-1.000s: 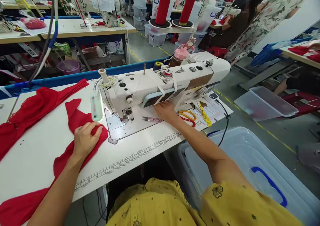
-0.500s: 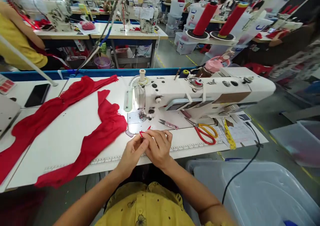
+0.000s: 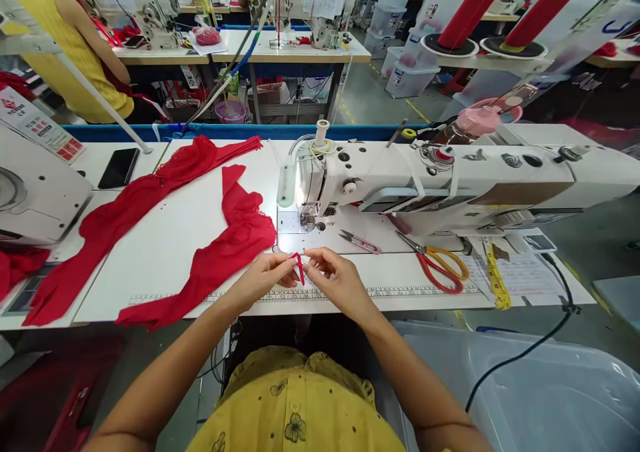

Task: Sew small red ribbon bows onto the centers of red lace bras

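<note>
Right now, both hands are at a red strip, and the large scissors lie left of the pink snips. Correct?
No: the head view shows the large scissors lying right of the pink snips. The left hand and right hand are at the red strip.

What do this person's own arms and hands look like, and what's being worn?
The left hand and right hand are bare, without gloves. No watch or bracelet shows on the bare forearms. The top is mustard yellow, with dark printed motifs and a buttoned front.
</note>
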`<move>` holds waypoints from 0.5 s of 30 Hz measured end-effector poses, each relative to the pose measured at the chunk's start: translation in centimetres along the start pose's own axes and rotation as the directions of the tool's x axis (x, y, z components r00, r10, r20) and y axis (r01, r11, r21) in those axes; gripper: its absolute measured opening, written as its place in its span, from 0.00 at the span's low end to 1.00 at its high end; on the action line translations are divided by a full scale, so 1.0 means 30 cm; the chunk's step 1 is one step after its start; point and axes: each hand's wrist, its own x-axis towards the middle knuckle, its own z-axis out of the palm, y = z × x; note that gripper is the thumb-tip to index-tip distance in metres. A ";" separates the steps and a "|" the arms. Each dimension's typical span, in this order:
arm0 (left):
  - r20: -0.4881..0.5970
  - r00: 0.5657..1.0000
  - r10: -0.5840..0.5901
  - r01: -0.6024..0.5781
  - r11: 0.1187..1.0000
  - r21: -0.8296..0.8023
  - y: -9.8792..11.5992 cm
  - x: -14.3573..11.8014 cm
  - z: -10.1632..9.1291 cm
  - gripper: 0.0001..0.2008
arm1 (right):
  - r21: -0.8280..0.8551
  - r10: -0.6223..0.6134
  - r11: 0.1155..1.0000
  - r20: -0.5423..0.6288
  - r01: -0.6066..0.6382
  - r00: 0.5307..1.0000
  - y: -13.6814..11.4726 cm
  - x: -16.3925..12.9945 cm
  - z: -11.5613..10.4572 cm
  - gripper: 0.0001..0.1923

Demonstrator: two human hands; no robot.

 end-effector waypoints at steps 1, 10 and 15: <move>-0.012 1.000 0.016 -0.016 1.000 0.007 0.000 0.002 -0.003 0.20 | 0.096 0.057 0.994 0.039 -0.061 0.998 0.007 0.003 0.003 0.13; -0.088 0.996 0.017 -0.019 1.000 -0.021 -0.014 0.014 0.037 0.17 | 0.516 0.339 0.783 0.113 -0.347 0.934 0.017 -0.016 0.045 0.21; -0.089 0.995 -0.040 0.039 0.999 -0.022 -0.008 0.013 0.040 0.18 | 0.457 0.321 0.812 0.173 -0.364 0.931 0.028 -0.019 0.029 0.19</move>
